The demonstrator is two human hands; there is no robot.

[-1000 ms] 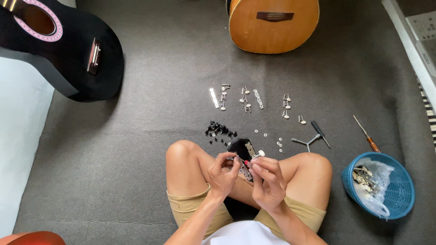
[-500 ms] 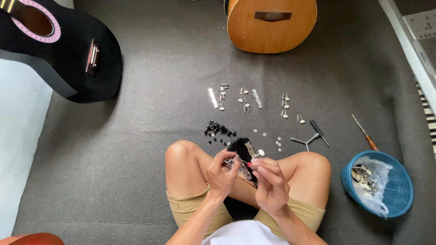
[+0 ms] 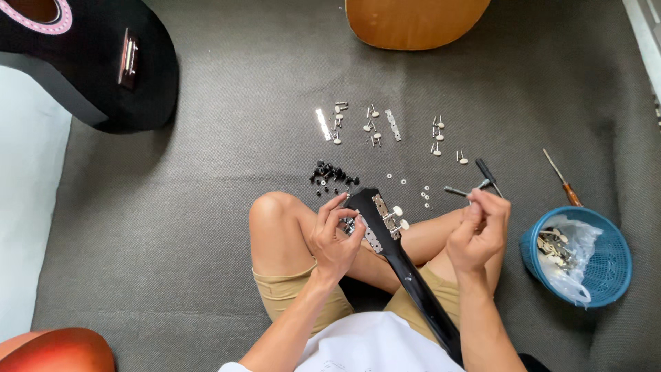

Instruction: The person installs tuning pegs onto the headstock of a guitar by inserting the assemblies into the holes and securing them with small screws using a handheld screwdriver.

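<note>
Sitting cross-legged on the carpet, the person pinches a tuner on the black guitar headstock (image 3: pixel 375 217), which lies across the lap, with the left hand (image 3: pixel 335 238); the right hand (image 3: pixel 480 231) pinches a small tool (image 3: pixel 475 187). Loose screws (image 3: pixel 425 196) nearby could scatter if knocked by a knee.

Even, soft daylight, sharp focus, faint shadows, no glare.

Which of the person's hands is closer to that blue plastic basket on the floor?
The right hand. It is raised just left of the blue plastic basket, fingers near a small black-handled tool. The left hand is farther left, at the black guitar headstock.
</note>
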